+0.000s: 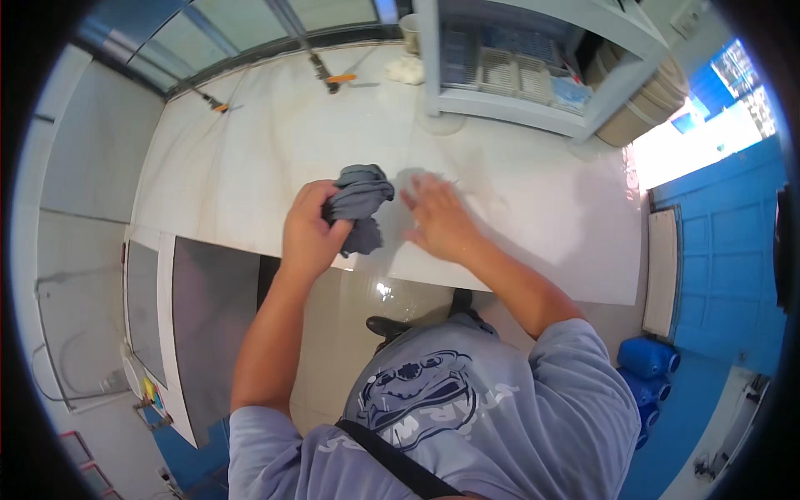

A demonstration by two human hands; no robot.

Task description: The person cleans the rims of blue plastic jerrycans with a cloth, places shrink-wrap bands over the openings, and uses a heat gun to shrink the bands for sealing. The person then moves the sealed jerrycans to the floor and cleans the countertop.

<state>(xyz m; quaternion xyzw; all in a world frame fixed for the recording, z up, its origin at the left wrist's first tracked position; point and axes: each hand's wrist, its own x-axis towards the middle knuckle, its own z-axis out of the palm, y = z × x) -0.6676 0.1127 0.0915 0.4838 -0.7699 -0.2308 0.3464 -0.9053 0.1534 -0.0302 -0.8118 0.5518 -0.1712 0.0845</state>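
A crumpled dark grey cloth [362, 200] is gripped in my left hand [312, 228], above the front part of a white countertop [531, 187]. One end of the cloth hangs down towards the counter's front edge. To the right of the cloth, my right hand [437, 215] is spread over the counter, palm down and holding nothing; its fingertips are slightly blurred. Whether the palm touches the surface cannot be told.
Behind stand a white open cabinet [512, 106] with plastic baskets [515, 72], a beige cup [409, 31] and a white crumpled bundle [405, 70]. Two taps with orange handles [340, 79] [220, 107] rise at the back left. Blue containers [647, 356] lie low at the right.
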